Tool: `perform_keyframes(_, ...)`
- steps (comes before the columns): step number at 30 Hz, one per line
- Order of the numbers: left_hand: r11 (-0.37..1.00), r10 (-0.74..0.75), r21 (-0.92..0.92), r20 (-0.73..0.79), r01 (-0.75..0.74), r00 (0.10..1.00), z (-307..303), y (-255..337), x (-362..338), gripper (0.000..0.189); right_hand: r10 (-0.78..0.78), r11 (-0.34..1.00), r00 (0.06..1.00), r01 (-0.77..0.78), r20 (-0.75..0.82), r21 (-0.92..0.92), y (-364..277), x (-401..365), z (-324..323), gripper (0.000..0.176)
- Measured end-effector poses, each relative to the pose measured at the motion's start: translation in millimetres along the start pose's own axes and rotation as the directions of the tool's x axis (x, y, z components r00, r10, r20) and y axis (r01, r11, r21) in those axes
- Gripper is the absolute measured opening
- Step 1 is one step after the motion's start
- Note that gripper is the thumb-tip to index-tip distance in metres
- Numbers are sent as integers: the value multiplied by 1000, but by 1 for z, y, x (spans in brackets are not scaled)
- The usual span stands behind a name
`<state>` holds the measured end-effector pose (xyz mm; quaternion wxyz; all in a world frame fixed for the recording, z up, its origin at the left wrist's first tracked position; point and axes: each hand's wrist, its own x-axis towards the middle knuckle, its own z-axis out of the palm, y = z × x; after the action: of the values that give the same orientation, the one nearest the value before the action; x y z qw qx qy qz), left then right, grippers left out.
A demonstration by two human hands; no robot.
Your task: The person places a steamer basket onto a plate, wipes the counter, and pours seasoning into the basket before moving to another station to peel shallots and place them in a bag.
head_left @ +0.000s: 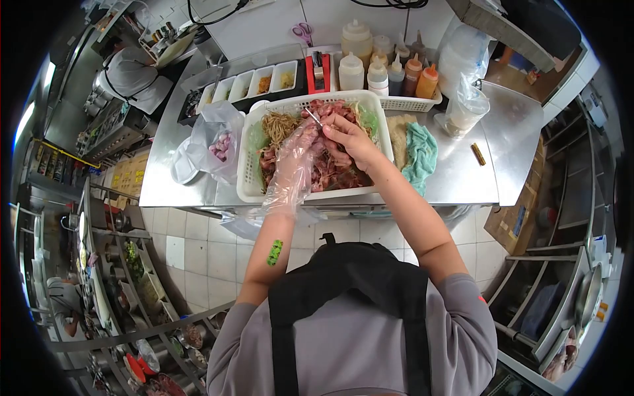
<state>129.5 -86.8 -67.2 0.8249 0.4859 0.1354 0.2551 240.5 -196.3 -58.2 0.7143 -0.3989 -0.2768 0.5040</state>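
Note:
A white basket [247,188] on the steel table holds raw reddish meat pieces [337,173], a bundle of brownish strands [280,127] and some green plastic lining. Over the meat is my left hand [302,140] in a clear plastic glove, its fingers closed around something at the basket's middle; the glove and meat blend together, so what it grips is unclear. My bare right hand [349,137] is just right of it, fingers pinched on a thin metal tool [313,116] that points up and left between the hands.
Left of the basket are a plastic bag of shallots [221,146] and white lids [185,168]. Ingredient trays [264,80] and sauce bottles [351,71] stand behind. A teal cloth [420,155] and a plastic cup [467,112] are on the right. Another person [135,74] works at the far left.

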Motion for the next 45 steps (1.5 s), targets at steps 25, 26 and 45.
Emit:
perform_keyframes(25,997,82,26,-164,-79,983,-3,1,-3,39,-413,586,898,390,153,-710,8,2,-1,32)
perform_keyframes(26,993,104,78,-165,-92,981,-2,2,-4,37,-393,577,907,372,152,-727,7,1,0,32)
perform_keyframes(45,996,6,-86,-76,-13,997,8,11,-9,43,-399,621,898,114,-187,-776,22,15,-30,35)
